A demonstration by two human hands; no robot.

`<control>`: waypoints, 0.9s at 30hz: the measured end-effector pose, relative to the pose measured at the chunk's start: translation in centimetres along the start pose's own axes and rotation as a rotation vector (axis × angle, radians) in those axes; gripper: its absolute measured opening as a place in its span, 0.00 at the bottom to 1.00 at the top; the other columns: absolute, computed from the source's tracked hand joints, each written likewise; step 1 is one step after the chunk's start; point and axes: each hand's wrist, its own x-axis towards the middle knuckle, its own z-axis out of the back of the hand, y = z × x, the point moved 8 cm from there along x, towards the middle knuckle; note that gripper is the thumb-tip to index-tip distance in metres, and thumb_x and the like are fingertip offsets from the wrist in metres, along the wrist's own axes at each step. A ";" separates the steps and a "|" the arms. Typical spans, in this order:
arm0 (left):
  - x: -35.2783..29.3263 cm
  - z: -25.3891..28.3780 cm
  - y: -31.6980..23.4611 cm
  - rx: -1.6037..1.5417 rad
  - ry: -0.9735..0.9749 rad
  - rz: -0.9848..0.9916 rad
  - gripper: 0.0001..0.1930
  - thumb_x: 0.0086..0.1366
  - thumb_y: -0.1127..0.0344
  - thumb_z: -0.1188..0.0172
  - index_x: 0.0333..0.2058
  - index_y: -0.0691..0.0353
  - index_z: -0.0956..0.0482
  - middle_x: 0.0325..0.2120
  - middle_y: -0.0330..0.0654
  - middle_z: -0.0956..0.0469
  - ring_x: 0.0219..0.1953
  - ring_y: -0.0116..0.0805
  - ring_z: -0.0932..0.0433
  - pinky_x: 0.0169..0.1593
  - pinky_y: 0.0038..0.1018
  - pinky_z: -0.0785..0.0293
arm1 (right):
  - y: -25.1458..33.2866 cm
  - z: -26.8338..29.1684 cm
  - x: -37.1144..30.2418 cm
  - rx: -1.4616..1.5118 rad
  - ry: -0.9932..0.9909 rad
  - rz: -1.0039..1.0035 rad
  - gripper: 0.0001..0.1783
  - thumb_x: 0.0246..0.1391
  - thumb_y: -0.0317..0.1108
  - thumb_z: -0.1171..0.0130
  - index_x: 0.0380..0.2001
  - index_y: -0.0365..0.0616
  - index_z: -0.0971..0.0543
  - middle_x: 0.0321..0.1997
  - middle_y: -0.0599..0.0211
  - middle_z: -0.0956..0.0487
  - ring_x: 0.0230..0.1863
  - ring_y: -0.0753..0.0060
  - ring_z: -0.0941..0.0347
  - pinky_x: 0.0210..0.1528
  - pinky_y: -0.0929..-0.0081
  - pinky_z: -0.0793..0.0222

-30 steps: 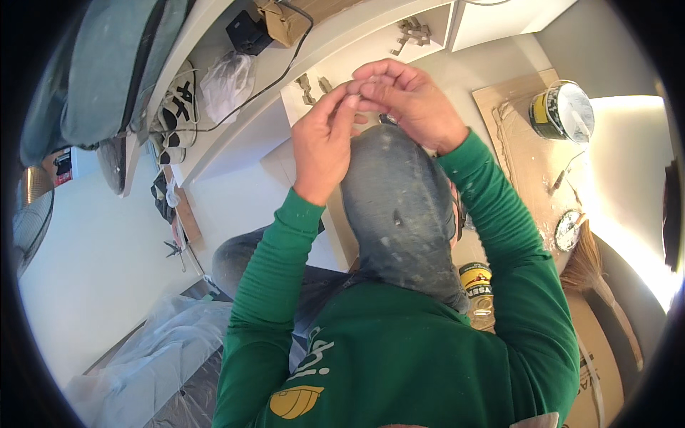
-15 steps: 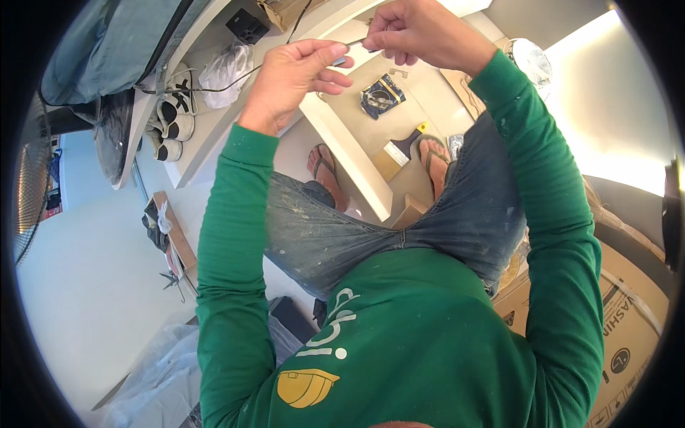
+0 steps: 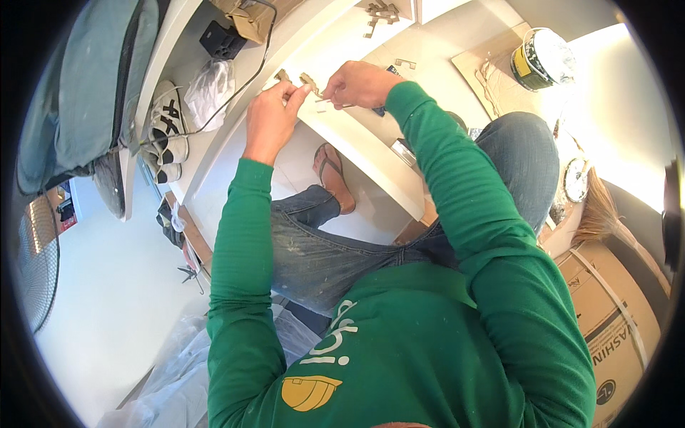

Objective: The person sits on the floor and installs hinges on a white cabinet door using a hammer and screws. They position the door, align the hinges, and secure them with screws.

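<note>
So I'm standing in this room watching somebody in a green sweatshirt (image 3: 399,335) and paint-flecked jeans (image 3: 314,253) lean over a long white panel (image 3: 371,153). Their left hand (image 3: 274,120) is over the far end of it, thumb and fingers drawn in close right by a metal hinge (image 3: 309,83). Can't tell from here if they're actually pinching it. The right hand (image 3: 364,85) is just to the right, fingers curled in and pinching a thin dark stick (image 3: 347,106) that pokes out to the left, above the panel. What kind of tool it is, no clue, too small. The hinge sits at the panel's far end, and a second one (image 3: 282,74) is just left of it, partly behind the left hand.

More metal hinges (image 3: 383,13) are piled on the far side. Over on the far right there's a paint bucket (image 3: 526,63) on a cardboard sheet (image 3: 492,80), and nearer on the right a straw-bristled brush (image 3: 598,207) beside a strapped carton (image 3: 596,285). Left side's a shelf with shoes (image 3: 167,128), a crumpled white bag (image 3: 209,93) and a black cable (image 3: 251,84).
</note>
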 end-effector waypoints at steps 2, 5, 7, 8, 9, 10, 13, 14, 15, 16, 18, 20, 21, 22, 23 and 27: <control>-0.5 -0.2 -0.7 0.096 0.031 -0.060 0.17 0.70 0.53 0.31 0.36 0.65 0.11 0.28 0.49 0.15 0.32 0.50 0.15 0.41 0.43 0.21 | -2.2 -0.8 1.2 0.176 -0.098 -0.098 0.15 0.61 0.38 0.38 0.44 0.41 0.11 0.30 0.67 0.10 0.28 0.71 0.16 0.40 0.69 0.18; -2.3 -2.1 0.2 0.241 0.371 0.096 0.15 0.70 0.54 0.32 0.38 0.62 0.10 0.35 0.51 0.14 0.39 0.56 0.15 0.46 0.47 0.22 | -6.0 -3.7 2.8 0.339 -0.214 -0.276 0.14 0.62 0.39 0.39 0.42 0.41 0.12 0.27 0.69 0.11 0.26 0.72 0.16 0.39 0.69 0.18; -3.6 -2.8 1.0 0.273 0.511 0.191 0.15 0.69 0.55 0.31 0.39 0.64 0.11 0.39 0.52 0.13 0.42 0.56 0.16 0.45 0.45 0.22 | -7.6 -5.9 3.6 0.422 -0.332 -0.286 0.14 0.63 0.40 0.38 0.39 0.39 0.14 0.24 0.66 0.12 0.25 0.74 0.17 0.35 0.72 0.21; -3.9 -2.6 0.0 0.214 0.398 0.126 0.15 0.69 0.55 0.30 0.37 0.64 0.12 0.36 0.49 0.15 0.39 0.55 0.16 0.44 0.46 0.22 | -8.3 -7.0 4.0 0.493 -0.395 -0.301 0.15 0.63 0.40 0.37 0.39 0.38 0.14 0.24 0.65 0.13 0.24 0.75 0.19 0.32 0.73 0.22; -4.0 -2.4 -0.6 0.203 0.313 0.066 0.15 0.69 0.54 0.30 0.35 0.63 0.13 0.36 0.48 0.16 0.38 0.53 0.17 0.43 0.46 0.22 | -8.9 -8.0 4.5 0.575 -0.449 -0.307 0.15 0.63 0.40 0.36 0.38 0.36 0.15 0.24 0.63 0.14 0.23 0.76 0.20 0.29 0.75 0.24; -4.2 -2.3 -1.0 0.207 0.235 0.021 0.15 0.69 0.54 0.30 0.34 0.63 0.14 0.36 0.47 0.17 0.38 0.52 0.17 0.43 0.46 0.22 | -9.4 -9.1 4.9 0.637 -0.479 -0.350 0.13 0.65 0.39 0.35 0.38 0.38 0.16 0.27 0.62 0.13 0.23 0.76 0.21 0.27 0.76 0.26; -4.6 -2.4 -0.1 0.236 0.188 0.076 0.15 0.68 0.54 0.30 0.32 0.61 0.18 0.35 0.44 0.19 0.36 0.50 0.18 0.42 0.45 0.22 | -10.2 -11.3 5.1 1.070 -0.671 -0.363 0.11 0.67 0.37 0.36 0.43 0.39 0.17 0.31 0.61 0.12 0.24 0.76 0.23 0.26 0.75 0.27; -4.7 -2.6 0.5 0.245 0.196 0.125 0.16 0.68 0.54 0.29 0.32 0.60 0.19 0.35 0.43 0.20 0.36 0.49 0.18 0.41 0.45 0.22 | -9.6 -11.9 5.4 1.116 -0.661 -0.317 0.11 0.67 0.36 0.36 0.45 0.40 0.18 0.33 0.61 0.12 0.24 0.77 0.23 0.26 0.76 0.28; -4.7 -2.7 1.2 0.254 0.205 0.169 0.15 0.67 0.54 0.29 0.33 0.60 0.20 0.35 0.43 0.20 0.36 0.49 0.18 0.41 0.45 0.22 | -9.2 -12.5 5.5 1.165 -0.667 -0.296 0.11 0.68 0.35 0.36 0.47 0.40 0.19 0.34 0.61 0.12 0.25 0.78 0.23 0.26 0.76 0.28; -4.6 -2.6 2.0 0.263 0.203 0.213 0.15 0.67 0.54 0.29 0.34 0.59 0.20 0.35 0.43 0.20 0.36 0.49 0.18 0.41 0.45 0.22 | -8.9 -13.2 5.7 1.228 -0.648 -0.284 0.12 0.68 0.34 0.36 0.49 0.40 0.20 0.35 0.61 0.12 0.25 0.78 0.24 0.25 0.77 0.29; -4.2 -2.2 3.3 0.282 0.148 0.261 0.15 0.67 0.54 0.29 0.36 0.59 0.20 0.35 0.43 0.20 0.36 0.48 0.18 0.40 0.45 0.22 | -8.7 -14.6 5.7 1.314 -0.644 -0.319 0.12 0.67 0.33 0.36 0.50 0.40 0.21 0.36 0.60 0.13 0.27 0.79 0.23 0.25 0.78 0.28; -4.0 -1.6 4.2 0.312 0.069 0.266 0.14 0.67 0.54 0.29 0.37 0.57 0.19 0.35 0.42 0.20 0.37 0.48 0.18 0.40 0.45 0.22 | -8.8 -15.6 5.9 1.370 -0.633 -0.334 0.12 0.67 0.31 0.36 0.50 0.39 0.21 0.39 0.59 0.13 0.28 0.79 0.23 0.25 0.78 0.28; -3.9 -1.5 4.5 0.308 0.043 0.261 0.13 0.67 0.54 0.29 0.38 0.57 0.18 0.35 0.42 0.20 0.38 0.47 0.18 0.40 0.44 0.22 | -8.9 -15.6 6.1 1.344 -0.646 -0.322 0.12 0.67 0.31 0.36 0.50 0.39 0.21 0.39 0.59 0.13 0.28 0.79 0.22 0.25 0.78 0.28; -3.8 -1.4 4.9 0.303 0.016 0.257 0.13 0.68 0.55 0.29 0.39 0.57 0.18 0.36 0.43 0.20 0.39 0.47 0.18 0.41 0.44 0.22 | -9.1 -15.7 6.4 1.331 -0.646 -0.322 0.12 0.67 0.31 0.36 0.51 0.39 0.20 0.39 0.60 0.13 0.28 0.79 0.22 0.26 0.78 0.27; -3.7 -1.2 5.0 0.299 -0.018 0.243 0.13 0.68 0.55 0.30 0.40 0.57 0.17 0.36 0.43 0.20 0.40 0.47 0.18 0.41 0.44 0.22 | -9.6 -15.8 6.7 1.326 -0.654 -0.342 0.13 0.66 0.31 0.36 0.51 0.39 0.20 0.40 0.61 0.13 0.29 0.79 0.21 0.26 0.78 0.26; -3.4 -1.3 4.6 0.357 -0.075 0.102 0.12 0.68 0.58 0.30 0.45 0.56 0.15 0.39 0.44 0.19 0.46 0.47 0.19 0.45 0.43 0.21 | -10.5 -13.6 7.4 0.991 -0.754 -0.355 0.13 0.61 0.32 0.33 0.46 0.37 0.16 0.37 0.57 0.12 0.32 0.66 0.16 0.34 0.68 0.20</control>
